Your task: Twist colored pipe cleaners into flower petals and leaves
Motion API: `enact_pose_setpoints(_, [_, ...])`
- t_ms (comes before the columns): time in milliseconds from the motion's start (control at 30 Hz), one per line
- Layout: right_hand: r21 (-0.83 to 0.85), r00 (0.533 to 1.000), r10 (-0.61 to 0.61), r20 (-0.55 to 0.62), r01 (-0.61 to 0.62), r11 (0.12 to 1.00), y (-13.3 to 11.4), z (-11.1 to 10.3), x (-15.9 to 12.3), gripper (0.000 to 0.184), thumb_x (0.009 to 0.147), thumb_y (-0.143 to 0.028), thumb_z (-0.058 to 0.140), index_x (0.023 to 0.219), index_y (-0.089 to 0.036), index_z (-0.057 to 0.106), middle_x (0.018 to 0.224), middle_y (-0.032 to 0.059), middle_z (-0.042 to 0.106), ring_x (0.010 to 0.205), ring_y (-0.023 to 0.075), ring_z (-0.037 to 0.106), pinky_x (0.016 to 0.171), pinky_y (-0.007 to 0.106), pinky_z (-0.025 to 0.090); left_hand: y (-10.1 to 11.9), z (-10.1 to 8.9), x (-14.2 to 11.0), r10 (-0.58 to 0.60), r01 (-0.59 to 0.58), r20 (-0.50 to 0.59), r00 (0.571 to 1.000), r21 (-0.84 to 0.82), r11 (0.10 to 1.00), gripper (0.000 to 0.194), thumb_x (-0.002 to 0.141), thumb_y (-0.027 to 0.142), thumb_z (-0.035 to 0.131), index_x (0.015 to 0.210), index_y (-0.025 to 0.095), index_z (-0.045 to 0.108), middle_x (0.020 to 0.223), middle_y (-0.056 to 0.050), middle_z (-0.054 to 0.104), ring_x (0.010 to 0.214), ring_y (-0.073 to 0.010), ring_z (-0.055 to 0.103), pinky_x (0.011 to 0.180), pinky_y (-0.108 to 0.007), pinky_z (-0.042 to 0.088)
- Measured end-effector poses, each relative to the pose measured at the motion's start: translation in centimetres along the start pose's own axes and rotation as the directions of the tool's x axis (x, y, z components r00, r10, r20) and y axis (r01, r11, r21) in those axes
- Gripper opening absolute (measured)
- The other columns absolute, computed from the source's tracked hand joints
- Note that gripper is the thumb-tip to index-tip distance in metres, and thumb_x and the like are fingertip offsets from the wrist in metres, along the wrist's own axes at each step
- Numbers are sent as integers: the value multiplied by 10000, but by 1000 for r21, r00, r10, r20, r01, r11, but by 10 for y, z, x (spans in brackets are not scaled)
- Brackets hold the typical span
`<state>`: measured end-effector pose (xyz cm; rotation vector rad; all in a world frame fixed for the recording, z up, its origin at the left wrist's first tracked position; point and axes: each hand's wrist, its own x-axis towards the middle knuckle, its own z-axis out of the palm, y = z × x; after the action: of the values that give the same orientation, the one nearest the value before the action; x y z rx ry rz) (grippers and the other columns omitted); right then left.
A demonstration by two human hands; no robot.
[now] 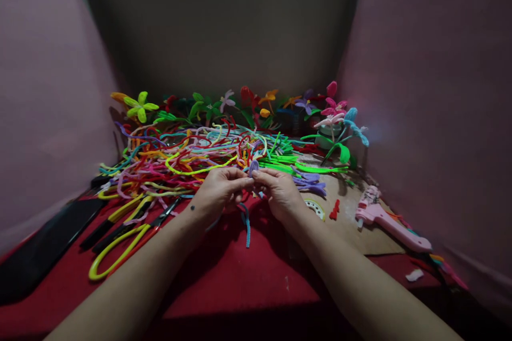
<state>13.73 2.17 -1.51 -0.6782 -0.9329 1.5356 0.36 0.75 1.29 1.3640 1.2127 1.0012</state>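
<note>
A small purple pipe-cleaner petal (253, 167) stands upright between the fingertips of both hands. My left hand (224, 189) pinches it from the left, thumb and forefinger closed. From the right, my right hand (279, 189) pinches it the same way; its lower fingers are curled and partly hidden. Below the hands a blue pipe cleaner (247, 226) lies on the red cloth (248, 287). Just right of my right hand is a bunch of purple pipe-cleaner pieces (310, 182). Whatever the fingers cover at the petal's base is hidden.
A tangled heap of coloured pipe cleaners (180, 160) spreads behind my hands. Scissors with yellow handles (120, 256) lie at left, near a black flat object (44, 250). At right, a pink glue gun (392, 221) rests by cardboard (360, 240). Pipe-cleaner flowers (141, 107) line the back.
</note>
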Motion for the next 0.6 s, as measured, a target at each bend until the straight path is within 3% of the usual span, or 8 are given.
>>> enact_pose_setpoints(100, [-81, 1000, -17, -11, 16, 997, -3, 2, -2, 123, 584, -250, 680, 611, -134, 650, 527, -13, 572, 479, 76, 437, 514, 231, 321, 8, -3, -1, 27, -30, -39, 999, -82, 996, 327, 606, 361, 704, 824, 142, 595, 536, 35, 530, 355, -25, 349, 344, -160, 206])
enact_pose_setpoints(167, [-127, 999, -8, 46, 14, 992, -4, 3, -4, 155, 601, -282, 674, 623, -130, 652, 539, -3, 583, 479, 77, 441, 513, 230, 323, 9, -6, 0, 46, -50, -32, 998, -163, 985, 373, 610, 342, 709, 914, 153, 602, 581, 33, 543, 365, -14, 344, 349, -154, 211])
enact_pose_setpoints(267, [-157, 993, 23, 116, -4, 988, -3, 5, -7, 198, 604, -319, 683, 648, -128, 661, 567, 10, 603, 494, 83, 465, 528, 232, 343, 7, -7, 2, 25, -19, 20, 999, -245, 969, 290, 632, 335, 700, 826, 132, 630, 499, 53, 480, 365, -6, 323, 361, -144, 245])
enact_pose_setpoints(433, [-163, 988, 67, 137, -45, 986, -1, 4, -7, 206, 594, -322, 697, 605, -119, 664, 574, 23, 612, 492, 82, 473, 518, 230, 342, 0, -7, 5, -11, 19, 29, 1000, -290, 957, 221, 627, 315, 708, 696, 132, 607, 435, 73, 428, 369, -15, 345, 490, -198, 437])
enact_pose_setpoints(600, [-197, 984, 94, 154, -62, 978, -2, 4, -7, 228, 604, -339, 688, 578, -115, 653, 500, 14, 582, 427, 60, 396, 459, 218, 286, 0, -6, 3, 43, -43, -8, 999, -202, 978, 231, 646, 345, 681, 670, 135, 586, 441, 67, 439, 383, -34, 378, 476, -206, 428])
